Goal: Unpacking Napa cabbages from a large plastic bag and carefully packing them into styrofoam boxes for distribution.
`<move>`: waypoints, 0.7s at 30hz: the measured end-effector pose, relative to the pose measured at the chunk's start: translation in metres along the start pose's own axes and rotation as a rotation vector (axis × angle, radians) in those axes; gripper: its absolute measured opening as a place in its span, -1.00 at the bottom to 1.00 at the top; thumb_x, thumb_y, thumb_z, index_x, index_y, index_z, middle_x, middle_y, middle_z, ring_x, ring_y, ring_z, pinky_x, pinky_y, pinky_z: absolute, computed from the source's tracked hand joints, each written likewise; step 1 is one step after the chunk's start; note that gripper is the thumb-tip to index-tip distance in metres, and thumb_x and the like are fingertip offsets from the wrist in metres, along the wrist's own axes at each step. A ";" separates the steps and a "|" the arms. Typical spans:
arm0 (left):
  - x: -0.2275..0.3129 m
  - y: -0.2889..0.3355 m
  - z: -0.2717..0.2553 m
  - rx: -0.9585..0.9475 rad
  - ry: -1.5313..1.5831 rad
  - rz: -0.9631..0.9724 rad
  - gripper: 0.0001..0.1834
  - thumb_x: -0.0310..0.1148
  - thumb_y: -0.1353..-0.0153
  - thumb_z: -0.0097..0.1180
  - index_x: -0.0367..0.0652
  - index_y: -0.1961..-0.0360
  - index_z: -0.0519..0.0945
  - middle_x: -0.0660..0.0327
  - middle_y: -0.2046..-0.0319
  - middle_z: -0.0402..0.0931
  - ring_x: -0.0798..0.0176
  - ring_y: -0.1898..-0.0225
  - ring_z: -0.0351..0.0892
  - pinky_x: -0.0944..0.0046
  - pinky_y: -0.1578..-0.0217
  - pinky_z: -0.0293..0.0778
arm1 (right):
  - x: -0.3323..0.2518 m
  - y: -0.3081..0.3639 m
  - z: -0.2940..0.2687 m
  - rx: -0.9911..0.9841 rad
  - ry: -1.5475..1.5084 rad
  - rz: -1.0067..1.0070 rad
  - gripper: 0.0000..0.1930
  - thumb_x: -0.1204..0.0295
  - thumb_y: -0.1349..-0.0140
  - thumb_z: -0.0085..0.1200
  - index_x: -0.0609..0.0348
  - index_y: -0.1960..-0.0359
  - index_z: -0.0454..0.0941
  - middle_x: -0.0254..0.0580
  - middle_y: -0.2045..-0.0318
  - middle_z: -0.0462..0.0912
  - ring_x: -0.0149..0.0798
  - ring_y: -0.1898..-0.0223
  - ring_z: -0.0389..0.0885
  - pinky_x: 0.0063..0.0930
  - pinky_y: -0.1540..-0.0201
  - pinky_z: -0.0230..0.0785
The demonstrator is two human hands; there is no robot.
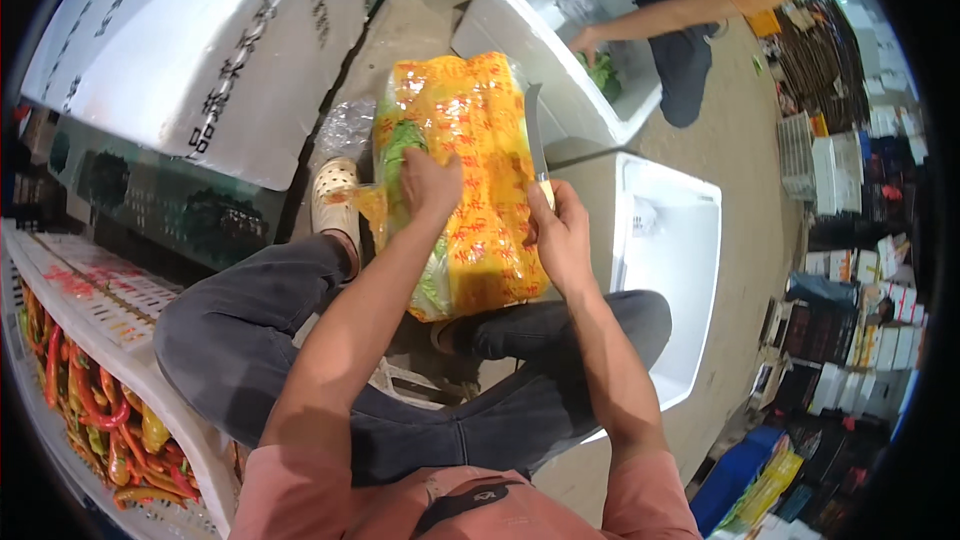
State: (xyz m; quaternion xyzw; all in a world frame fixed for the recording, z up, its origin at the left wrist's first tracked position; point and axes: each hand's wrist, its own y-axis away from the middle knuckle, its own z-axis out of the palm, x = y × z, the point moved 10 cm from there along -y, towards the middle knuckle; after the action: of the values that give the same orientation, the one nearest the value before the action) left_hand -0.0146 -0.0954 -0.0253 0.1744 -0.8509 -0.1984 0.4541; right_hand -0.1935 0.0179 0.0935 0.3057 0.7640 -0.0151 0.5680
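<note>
A large plastic bag, yellow with red print and clear at its sides, stands between my legs, with leafy greens packed inside. At its left side my left hand has its fingers curled against a leafy green vegetable, the thumb apart over the yellow plastic; the fingertips are partly hidden. My right hand is closed around the pale handle of a knife at the bag's right edge. The long, curved blade points away from me, alongside the bag.
White foam boxes stand at my right and far right. Another person's hand reaches into the far one, beside greens. Left are a large white foam box and a white crate of red and orange peppers. Stacked crates line the right.
</note>
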 end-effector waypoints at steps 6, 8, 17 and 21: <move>-0.036 -0.007 0.037 -0.331 0.407 -0.170 -0.69 -0.27 -0.12 0.38 -0.32 0.44 0.58 0.09 0.48 0.60 0.26 0.60 0.53 0.25 0.65 0.39 | 0.008 0.024 -0.007 -0.029 -0.298 0.169 -0.84 0.59 -0.22 0.02 0.22 0.18 0.38 -0.23 0.56 0.52 -0.36 0.64 0.51 -0.49 0.59 0.40; -0.020 0.009 0.049 -0.497 0.526 -0.230 -0.79 -0.29 -0.21 0.31 -0.20 0.43 0.60 0.23 0.58 0.58 0.42 0.70 0.42 0.41 0.73 0.27 | 0.027 0.043 -0.010 -0.071 -0.322 0.269 -0.86 0.54 -0.20 0.07 0.21 0.22 0.40 -0.25 0.59 0.50 -0.38 0.69 0.47 -0.51 0.67 0.34; 0.001 -0.006 0.038 -0.683 0.428 -0.204 -0.76 -0.24 -0.30 0.24 -0.23 0.27 0.62 0.22 0.52 0.61 0.37 0.64 0.50 0.37 0.68 0.39 | 0.105 0.167 0.117 -0.365 -0.528 0.875 -0.81 0.30 -0.21 0.06 0.14 0.44 0.49 -0.31 0.63 0.44 -0.30 0.66 0.42 -0.36 0.57 0.33; 0.022 -0.007 0.040 -0.741 0.519 -0.097 -0.75 -0.42 -0.26 0.21 -0.37 0.10 0.59 0.14 0.39 0.65 0.30 0.56 0.60 0.32 0.63 0.45 | 0.129 0.149 0.162 -0.271 -0.604 0.878 -0.81 0.25 -0.21 0.02 0.05 0.46 0.47 -0.40 0.63 0.42 -0.35 0.63 0.37 -0.40 0.55 0.31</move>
State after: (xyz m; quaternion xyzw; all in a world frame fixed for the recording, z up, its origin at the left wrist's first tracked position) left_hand -0.0589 -0.1044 -0.0338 0.0835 -0.5715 -0.4603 0.6742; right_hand -0.0042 0.1369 -0.0284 0.5019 0.3627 0.2346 0.7494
